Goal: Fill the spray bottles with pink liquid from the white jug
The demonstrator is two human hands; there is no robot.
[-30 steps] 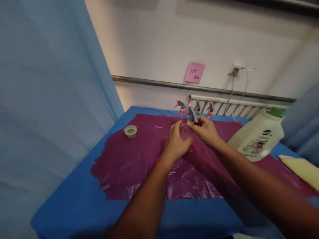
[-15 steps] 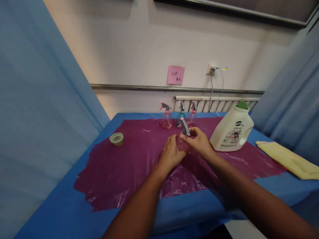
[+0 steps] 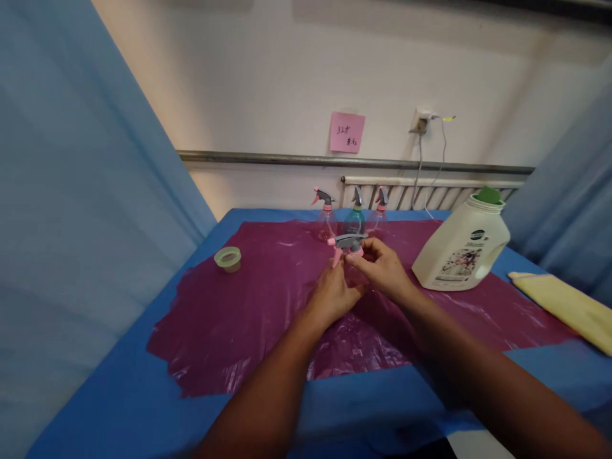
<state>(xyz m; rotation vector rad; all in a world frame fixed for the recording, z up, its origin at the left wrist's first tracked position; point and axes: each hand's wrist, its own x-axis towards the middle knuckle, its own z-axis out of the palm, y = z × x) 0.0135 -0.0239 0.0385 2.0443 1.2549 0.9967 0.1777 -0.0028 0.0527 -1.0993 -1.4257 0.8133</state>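
Spray bottle (image 3: 354,247) is held between both hands, to the left of the big jug (image 3: 461,252), its trigger head pointing away from that jug. From my remote seat I read the left hand (image 3: 335,290) as wrapped round the clear lower body and the right hand (image 3: 386,268) as narrowed to a pinch at the pink collar; some fingertips are hidden, so I cannot tell how hard either grip presses. I would keep the left grip steady but light, since such clear plastic may flex, and let any turn come from the right thumb and fingers alone. Smooth, see-through body meets a hard-looking grey head with a pink trigger. I see the jug as pale and slab-sided with a green top, the plastic sheet (image 3: 268,306) beneath it as crinkled and shiny, and the yellow cloth (image 3: 567,307) to its right as soft and flat.
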